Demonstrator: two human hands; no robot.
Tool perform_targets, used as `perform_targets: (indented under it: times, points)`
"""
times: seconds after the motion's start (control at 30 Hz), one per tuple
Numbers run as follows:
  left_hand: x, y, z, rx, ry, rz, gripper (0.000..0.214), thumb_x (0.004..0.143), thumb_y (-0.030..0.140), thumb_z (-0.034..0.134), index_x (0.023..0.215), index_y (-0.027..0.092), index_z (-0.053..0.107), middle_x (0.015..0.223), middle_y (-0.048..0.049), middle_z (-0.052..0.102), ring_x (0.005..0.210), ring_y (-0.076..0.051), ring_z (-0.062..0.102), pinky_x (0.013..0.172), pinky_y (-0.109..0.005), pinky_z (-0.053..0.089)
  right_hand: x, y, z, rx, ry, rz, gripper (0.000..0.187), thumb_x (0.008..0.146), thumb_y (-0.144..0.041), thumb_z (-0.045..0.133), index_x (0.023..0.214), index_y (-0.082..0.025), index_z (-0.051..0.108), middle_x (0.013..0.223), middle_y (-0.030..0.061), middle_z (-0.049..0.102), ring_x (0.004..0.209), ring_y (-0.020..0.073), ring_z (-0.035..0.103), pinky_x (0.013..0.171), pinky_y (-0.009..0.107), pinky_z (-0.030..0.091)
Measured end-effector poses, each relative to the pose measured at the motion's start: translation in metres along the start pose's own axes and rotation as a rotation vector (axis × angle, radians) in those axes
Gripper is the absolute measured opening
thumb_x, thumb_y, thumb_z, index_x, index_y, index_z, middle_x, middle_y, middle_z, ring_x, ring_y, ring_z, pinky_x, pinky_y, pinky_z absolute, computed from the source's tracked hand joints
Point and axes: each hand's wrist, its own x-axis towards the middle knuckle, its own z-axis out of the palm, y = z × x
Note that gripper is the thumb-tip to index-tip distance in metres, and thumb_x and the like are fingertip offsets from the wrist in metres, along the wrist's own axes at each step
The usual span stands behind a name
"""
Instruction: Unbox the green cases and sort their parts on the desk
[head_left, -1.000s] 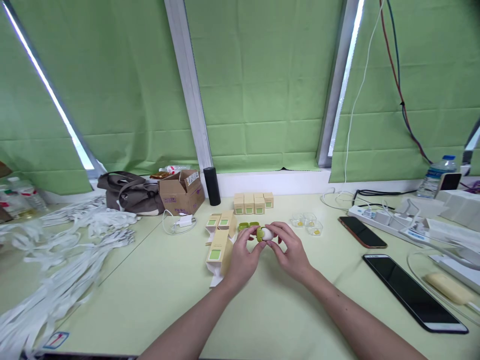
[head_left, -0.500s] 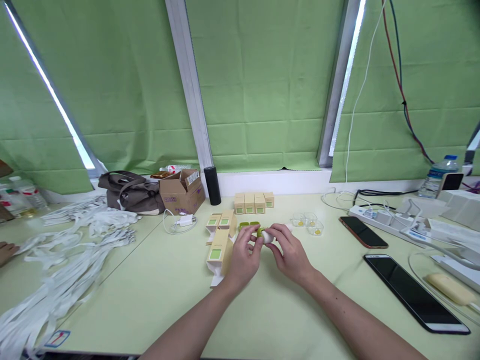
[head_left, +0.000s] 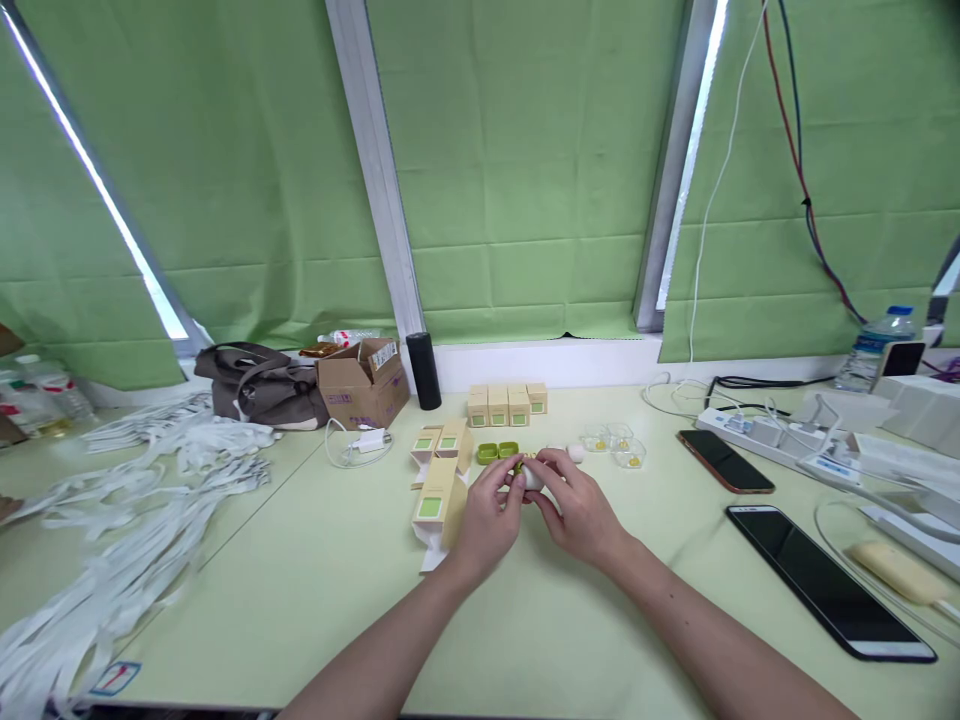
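Note:
My left hand [head_left: 487, 515] and my right hand [head_left: 576, 510] meet over the middle of the pale green table [head_left: 315, 570]. Both pinch a small white jar with a green cap [head_left: 529, 474] between their fingertips. Left of my left hand lie several tan cartons with green labels [head_left: 437, 490], some with open flaps. Two green lids [head_left: 497, 451] sit just beyond the hands, and a small white piece [head_left: 575, 452] lies to the right of them. A row of small tan boxes [head_left: 507, 404] stands further back.
Clear plastic cups [head_left: 616, 444] sit right of the hands. Two phones [head_left: 825, 582] and a power strip with cables [head_left: 780, 438] occupy the right side. White straps [head_left: 127, 510] pile at the left, with a brown bag [head_left: 259, 385], a cardboard box [head_left: 364, 385] and a black cylinder [head_left: 424, 371] behind.
Both hands have drawn slightly toward me with the jar, uncovering the small white piece on the table. Another person's hand, seen at the left edge half a second ago, is gone.

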Motion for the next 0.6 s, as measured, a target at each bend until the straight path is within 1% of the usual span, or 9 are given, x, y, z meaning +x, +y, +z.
perform_targets:
  times: [0.07,0.17,0.33,0.47,0.6]
  points:
    - [0.000,-0.001,0.000,0.009,-0.001,0.003,0.041,0.103,0.046,0.057,0.134,0.021,0.067,0.133,-0.0149,0.066,0.106,-0.025,0.071,0.082,-0.041,0.069,0.000,0.001,0.000,-0.010,0.003,-0.001,0.045,0.104,-0.019,0.050,0.149,-0.023,0.048,0.124,0.0163,0.062,0.104,0.0278,0.068,0.078,0.040,0.062]
    - [0.000,-0.001,0.000,-0.010,-0.006,0.007,0.042,0.103,0.046,0.057,0.136,0.021,0.067,0.134,-0.0150,0.066,0.101,-0.024,0.072,0.081,-0.042,0.070,0.000,0.002,0.000,-0.042,0.014,-0.012,0.044,0.105,-0.019,0.048,0.148,-0.023,0.049,0.123,0.0162,0.064,0.103,0.0278,0.069,0.077,0.040,0.062]
    - [0.001,0.000,0.002,-0.007,-0.006,0.024,0.040,0.105,0.044,0.054,0.136,0.022,0.067,0.132,-0.0136,0.066,0.096,-0.021,0.073,0.080,-0.040,0.070,0.000,0.002,0.002,-0.100,0.005,-0.025,0.048,0.103,-0.014,0.044,0.151,-0.021,0.047,0.126,0.0179,0.064,0.103,0.0287,0.070,0.077,0.041,0.062]
    - [0.002,-0.002,0.004,-0.017,0.028,0.020,0.036,0.105,0.039,0.052,0.131,0.021,0.069,0.129,-0.0128,0.068,0.095,-0.020,0.073,0.080,-0.039,0.070,0.001,0.000,0.007,-0.132,0.005,-0.029,0.054,0.100,-0.010,0.042,0.153,-0.021,0.045,0.128,0.0185,0.064,0.105,0.0296,0.069,0.080,0.042,0.062]
    - [0.004,-0.003,0.006,-0.021,0.039,-0.001,0.035,0.106,0.035,0.048,0.129,0.021,0.070,0.126,-0.0121,0.070,0.091,-0.019,0.073,0.082,-0.040,0.069,0.003,-0.004,0.011,-0.158,0.031,-0.025,0.052,0.100,-0.009,0.041,0.151,-0.019,0.046,0.130,0.0201,0.063,0.109,0.0312,0.068,0.083,0.044,0.062]
